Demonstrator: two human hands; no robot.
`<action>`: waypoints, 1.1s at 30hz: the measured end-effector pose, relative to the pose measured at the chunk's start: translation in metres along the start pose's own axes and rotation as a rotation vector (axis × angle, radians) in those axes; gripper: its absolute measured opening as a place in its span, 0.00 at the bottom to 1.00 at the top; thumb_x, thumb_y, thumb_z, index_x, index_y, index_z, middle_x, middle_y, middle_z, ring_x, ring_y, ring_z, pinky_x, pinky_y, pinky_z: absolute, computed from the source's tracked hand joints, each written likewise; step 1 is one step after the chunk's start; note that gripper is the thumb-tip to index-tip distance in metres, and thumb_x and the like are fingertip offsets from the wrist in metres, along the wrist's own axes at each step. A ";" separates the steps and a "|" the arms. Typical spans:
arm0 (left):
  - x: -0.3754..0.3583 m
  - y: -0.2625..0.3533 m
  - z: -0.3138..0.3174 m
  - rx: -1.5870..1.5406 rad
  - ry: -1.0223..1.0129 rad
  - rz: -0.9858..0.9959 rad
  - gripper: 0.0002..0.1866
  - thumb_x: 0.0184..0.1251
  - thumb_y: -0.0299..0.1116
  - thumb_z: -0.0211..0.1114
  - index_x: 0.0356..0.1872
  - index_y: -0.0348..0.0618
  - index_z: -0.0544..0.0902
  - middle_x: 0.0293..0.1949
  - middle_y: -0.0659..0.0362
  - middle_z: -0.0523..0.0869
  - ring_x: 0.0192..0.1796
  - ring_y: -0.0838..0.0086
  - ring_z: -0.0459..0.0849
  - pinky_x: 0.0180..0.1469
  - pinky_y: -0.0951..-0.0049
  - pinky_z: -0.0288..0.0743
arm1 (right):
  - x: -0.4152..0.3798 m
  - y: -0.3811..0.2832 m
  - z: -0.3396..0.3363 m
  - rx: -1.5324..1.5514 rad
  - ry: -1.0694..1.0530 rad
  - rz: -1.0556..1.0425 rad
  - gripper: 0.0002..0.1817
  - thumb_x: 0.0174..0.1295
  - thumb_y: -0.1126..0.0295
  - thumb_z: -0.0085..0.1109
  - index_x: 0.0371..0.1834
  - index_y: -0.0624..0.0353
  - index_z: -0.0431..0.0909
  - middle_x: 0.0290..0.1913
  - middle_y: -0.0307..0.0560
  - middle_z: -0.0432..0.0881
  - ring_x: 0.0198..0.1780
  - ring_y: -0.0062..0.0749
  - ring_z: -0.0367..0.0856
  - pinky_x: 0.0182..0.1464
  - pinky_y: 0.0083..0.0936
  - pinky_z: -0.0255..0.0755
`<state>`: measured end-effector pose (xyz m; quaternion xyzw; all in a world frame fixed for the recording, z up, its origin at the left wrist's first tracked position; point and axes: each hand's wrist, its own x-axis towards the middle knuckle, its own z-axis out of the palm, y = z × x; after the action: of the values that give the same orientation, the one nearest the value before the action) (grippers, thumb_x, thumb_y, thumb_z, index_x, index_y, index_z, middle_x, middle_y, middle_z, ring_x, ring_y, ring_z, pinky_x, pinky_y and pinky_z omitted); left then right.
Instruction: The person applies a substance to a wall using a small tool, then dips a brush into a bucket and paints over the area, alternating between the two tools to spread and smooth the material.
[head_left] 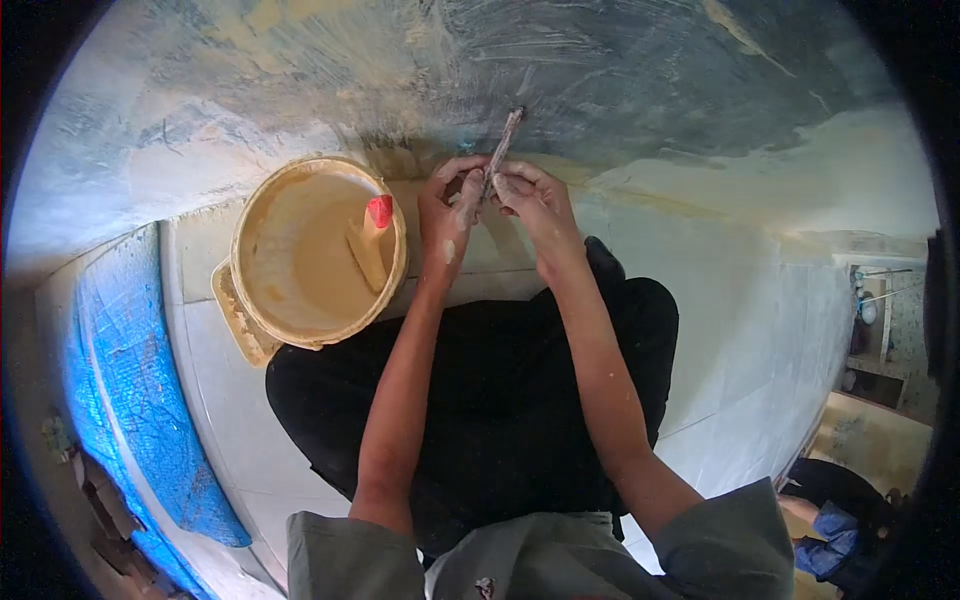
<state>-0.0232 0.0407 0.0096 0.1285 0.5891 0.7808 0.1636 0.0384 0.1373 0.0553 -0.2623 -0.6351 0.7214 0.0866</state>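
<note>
Both hands meet in front of the wall around a thin, pale, putty-smeared stick-like piece [506, 138]; its exact kind I cannot tell. My left hand [449, 212] has thumb and fingers closed at its lower end, with whitish smears on the thumb and wrist. From the other side, my right hand [538, 205] pinches the same piece. Its dark upper tip overlaps the wall in this view. Left of my hands stands a round cream bucket [242, 245] containing beige paste. A tool with a yellowish handle [369, 258] and red end leans inside it.
Ahead is a wall [600, 70] patched with grey and beige coating. Pale tiles [700, 330] cover the floor under my crossed legs. A yellowish tray-like piece [236, 320] juts out beside the bucket. Blue sheeting [150, 370] lies at left. Another person [835, 535] is at the lower right.
</note>
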 end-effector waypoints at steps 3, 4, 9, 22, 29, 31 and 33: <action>0.001 -0.004 -0.004 0.030 0.002 0.071 0.10 0.65 0.32 0.58 0.43 0.40 0.80 0.27 0.66 0.77 0.25 0.85 0.71 0.23 0.81 0.64 | 0.002 -0.003 0.002 -0.012 0.026 0.020 0.11 0.61 0.68 0.57 0.44 0.59 0.79 0.38 0.37 0.81 0.39 0.20 0.75 0.44 0.20 0.66; 0.001 -0.006 -0.006 0.048 0.029 0.050 0.10 0.65 0.32 0.58 0.43 0.40 0.80 0.27 0.66 0.77 0.25 0.85 0.71 0.23 0.81 0.64 | 0.001 -0.001 0.005 -0.020 0.060 0.018 0.10 0.61 0.69 0.57 0.42 0.61 0.79 0.38 0.39 0.81 0.40 0.22 0.75 0.45 0.21 0.67; -0.003 -0.001 0.000 0.178 0.050 0.185 0.09 0.64 0.31 0.59 0.43 0.42 0.80 0.29 0.66 0.78 0.28 0.83 0.73 0.28 0.81 0.67 | 0.004 0.001 0.000 -0.091 -0.018 -0.037 0.10 0.60 0.69 0.57 0.42 0.60 0.79 0.39 0.38 0.81 0.40 0.22 0.75 0.44 0.20 0.67; -0.050 0.147 -0.077 1.018 0.443 0.496 0.10 0.59 0.34 0.65 0.39 0.43 0.83 0.34 0.56 0.85 0.31 0.72 0.84 0.33 0.74 0.77 | 0.004 -0.007 -0.016 -0.201 -0.166 -0.111 0.17 0.60 0.56 0.59 0.44 0.56 0.80 0.41 0.40 0.81 0.41 0.24 0.77 0.48 0.22 0.68; -0.014 0.093 -0.165 1.933 -0.083 0.178 0.06 0.51 0.32 0.58 0.25 0.46 0.83 0.25 0.54 0.84 0.30 0.61 0.84 0.32 0.59 0.76 | 0.024 0.022 -0.017 -0.540 -0.133 -0.440 0.15 0.61 0.60 0.58 0.38 0.63 0.80 0.34 0.46 0.83 0.37 0.31 0.79 0.43 0.26 0.71; 0.000 0.073 -0.168 1.969 -0.211 0.216 0.05 0.50 0.32 0.60 0.26 0.47 0.84 0.32 0.55 0.86 0.35 0.63 0.85 0.34 0.59 0.77 | 0.026 0.026 -0.015 -0.755 -0.119 -0.407 0.14 0.63 0.61 0.55 0.40 0.62 0.79 0.37 0.48 0.82 0.39 0.34 0.80 0.43 0.27 0.71; 0.008 0.058 -0.158 2.020 -0.375 0.077 0.08 0.50 0.34 0.61 0.30 0.47 0.85 0.36 0.56 0.86 0.39 0.64 0.85 0.37 0.58 0.77 | 0.023 0.028 -0.012 -0.774 -0.156 -0.397 0.14 0.64 0.61 0.54 0.42 0.61 0.77 0.39 0.50 0.82 0.41 0.37 0.80 0.44 0.28 0.71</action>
<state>-0.0989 -0.1096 0.0218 0.3447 0.9316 -0.1071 0.0432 0.0304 0.1532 0.0212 -0.0930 -0.9011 0.4175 0.0707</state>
